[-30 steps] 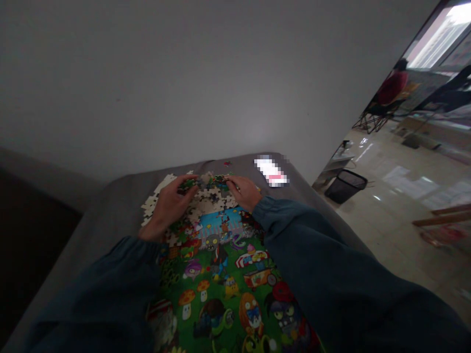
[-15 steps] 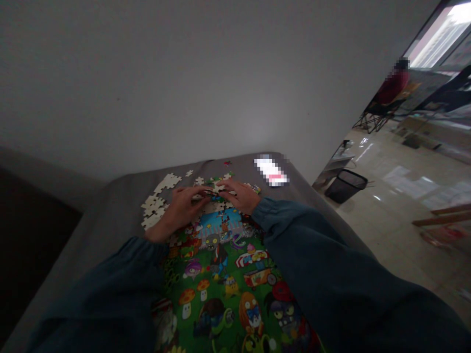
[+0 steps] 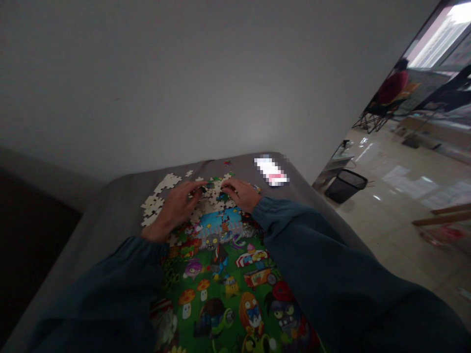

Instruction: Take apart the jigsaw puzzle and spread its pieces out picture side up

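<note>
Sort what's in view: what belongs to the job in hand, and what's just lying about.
Job in hand:
left hand
right hand
puzzle pieces
cartoon picture, apparently

Lying about, it seems:
lit phone
black bin on the floor

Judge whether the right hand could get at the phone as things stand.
Probably yes: the phone lies close by the right hand, and only flat puzzle pieces and cloth show between them.

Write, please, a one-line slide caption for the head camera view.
Left hand and right hand among puzzle pieces at the far end of a cartoon picture, on grey cloth.
</note>
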Demonstrator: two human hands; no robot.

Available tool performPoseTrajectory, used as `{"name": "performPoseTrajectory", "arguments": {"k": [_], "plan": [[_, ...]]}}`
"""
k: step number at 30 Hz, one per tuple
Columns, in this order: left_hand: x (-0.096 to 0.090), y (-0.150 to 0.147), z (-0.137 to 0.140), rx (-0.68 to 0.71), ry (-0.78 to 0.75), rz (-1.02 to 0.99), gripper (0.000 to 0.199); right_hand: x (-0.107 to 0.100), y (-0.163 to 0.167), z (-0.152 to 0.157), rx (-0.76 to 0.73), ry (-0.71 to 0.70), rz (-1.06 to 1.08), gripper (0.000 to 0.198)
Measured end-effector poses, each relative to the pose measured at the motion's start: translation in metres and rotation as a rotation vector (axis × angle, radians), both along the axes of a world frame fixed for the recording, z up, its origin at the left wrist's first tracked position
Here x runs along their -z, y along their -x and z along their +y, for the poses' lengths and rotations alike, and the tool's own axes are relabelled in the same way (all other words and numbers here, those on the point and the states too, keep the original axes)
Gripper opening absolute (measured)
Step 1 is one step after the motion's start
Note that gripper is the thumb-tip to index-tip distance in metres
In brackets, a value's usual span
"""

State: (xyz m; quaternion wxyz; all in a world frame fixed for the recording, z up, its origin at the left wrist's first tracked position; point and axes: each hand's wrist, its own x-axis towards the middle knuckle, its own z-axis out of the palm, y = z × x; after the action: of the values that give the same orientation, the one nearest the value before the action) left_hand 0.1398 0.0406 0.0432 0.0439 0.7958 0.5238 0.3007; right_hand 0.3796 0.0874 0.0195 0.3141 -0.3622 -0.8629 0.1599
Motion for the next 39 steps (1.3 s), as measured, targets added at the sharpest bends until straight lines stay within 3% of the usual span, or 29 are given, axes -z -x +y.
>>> {"name": "performPoseTrajectory", "arguments": {"k": [5,11,17,26,33,36,39], "plan": [[0.001,0.001,0.001,0.008,-0.004,0.013,0.042,0.0,0.0,-0.003,-0.007,-0.035,0.027,0.017],[0.007,0.004,0.003,0.133,0.049,0.074,0.025,0.003,0.001,-0.006,-0.151,-0.04,-0.034,0.014],[0.011,0.004,0.005,0.218,0.083,0.11,0.025,0.008,0.003,-0.002,-0.292,-0.111,-0.041,0.015],[0.004,0.001,0.0,0.091,0.037,0.07,0.039,0.013,-0.002,0.005,-0.029,0.044,0.255,0.023],[-0.002,-0.007,-0.004,0.142,0.015,0.072,0.044,0.018,0.005,0.008,-0.169,0.528,0.601,0.032],[-0.001,-0.007,-0.002,0.174,0.028,0.081,0.039,0.019,0.006,0.007,-0.215,0.55,0.615,0.032],[0.001,-0.006,0.0,0.19,0.04,0.088,0.038,0.016,0.004,0.005,-0.159,0.395,0.485,0.024]]}}
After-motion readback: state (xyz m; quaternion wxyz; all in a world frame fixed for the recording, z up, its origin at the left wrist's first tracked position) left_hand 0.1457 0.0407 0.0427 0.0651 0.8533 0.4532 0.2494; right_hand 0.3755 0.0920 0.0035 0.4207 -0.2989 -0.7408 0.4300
